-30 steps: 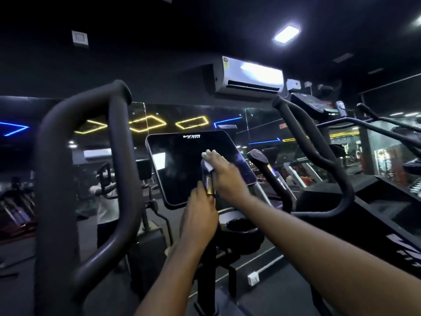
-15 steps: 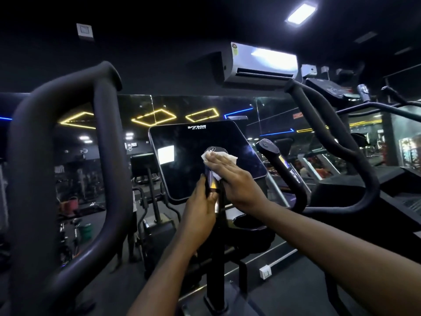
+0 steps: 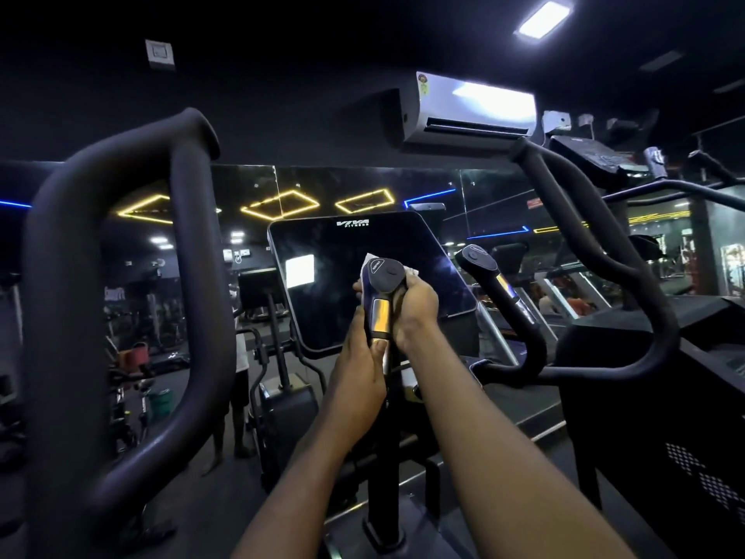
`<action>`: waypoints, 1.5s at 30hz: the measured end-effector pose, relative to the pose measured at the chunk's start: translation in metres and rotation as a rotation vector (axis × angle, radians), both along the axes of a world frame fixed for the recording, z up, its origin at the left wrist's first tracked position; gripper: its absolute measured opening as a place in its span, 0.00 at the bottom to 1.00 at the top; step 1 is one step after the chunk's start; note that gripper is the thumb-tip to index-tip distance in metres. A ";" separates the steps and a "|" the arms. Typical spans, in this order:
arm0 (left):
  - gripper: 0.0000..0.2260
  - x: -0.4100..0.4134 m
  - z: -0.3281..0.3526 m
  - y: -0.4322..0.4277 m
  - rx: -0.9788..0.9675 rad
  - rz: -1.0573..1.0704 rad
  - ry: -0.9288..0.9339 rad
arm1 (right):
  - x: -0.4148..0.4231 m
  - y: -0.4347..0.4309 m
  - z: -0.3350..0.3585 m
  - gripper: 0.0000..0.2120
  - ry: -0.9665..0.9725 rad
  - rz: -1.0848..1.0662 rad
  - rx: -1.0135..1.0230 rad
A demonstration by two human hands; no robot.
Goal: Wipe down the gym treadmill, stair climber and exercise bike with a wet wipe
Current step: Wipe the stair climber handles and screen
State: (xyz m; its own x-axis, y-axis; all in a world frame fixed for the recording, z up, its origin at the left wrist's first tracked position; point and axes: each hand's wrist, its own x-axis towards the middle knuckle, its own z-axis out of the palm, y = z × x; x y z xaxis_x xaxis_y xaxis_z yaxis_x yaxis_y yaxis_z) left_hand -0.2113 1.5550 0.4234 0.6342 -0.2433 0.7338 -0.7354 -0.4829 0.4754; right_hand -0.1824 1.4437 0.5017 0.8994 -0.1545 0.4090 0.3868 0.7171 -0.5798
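There is only one view, from a camera worn on the person's head. It looks forward and a little down along both forearms, and its wide angle bends the edges. The left hand (image 3: 356, 373) and the right hand (image 3: 417, 312) are close to the lens, near the middle, both curled round a handle grip (image 3: 383, 294) before the console screen (image 3: 334, 284). A thick handlebar loop (image 3: 100, 316) stands very near on the left. The mirror wall (image 3: 363, 183) and the air conditioner (image 3: 471, 110) lie far behind, higher up.
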 end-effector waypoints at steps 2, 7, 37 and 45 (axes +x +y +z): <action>0.22 -0.002 -0.001 0.001 -0.006 0.058 -0.007 | -0.003 0.002 -0.013 0.23 -0.002 -0.005 -0.003; 0.09 -0.008 0.000 0.003 -0.044 0.131 0.059 | -0.028 0.011 -0.058 0.17 0.002 -0.399 -0.399; 0.14 -0.055 -0.059 0.049 -0.136 -0.067 0.080 | -0.069 0.033 -0.137 0.29 -0.477 -1.024 -1.012; 0.27 -0.033 0.059 0.016 0.149 0.100 -0.222 | -0.059 0.059 -0.169 0.14 -0.073 -0.304 -0.155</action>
State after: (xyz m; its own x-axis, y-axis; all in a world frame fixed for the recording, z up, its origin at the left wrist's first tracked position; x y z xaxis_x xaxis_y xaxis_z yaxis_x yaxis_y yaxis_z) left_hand -0.2442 1.5706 0.4829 0.4887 -0.3026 0.8183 -0.7584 -0.6110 0.2270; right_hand -0.2417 1.5026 0.3327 0.7893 -0.3423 0.5097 0.6136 0.4684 -0.6357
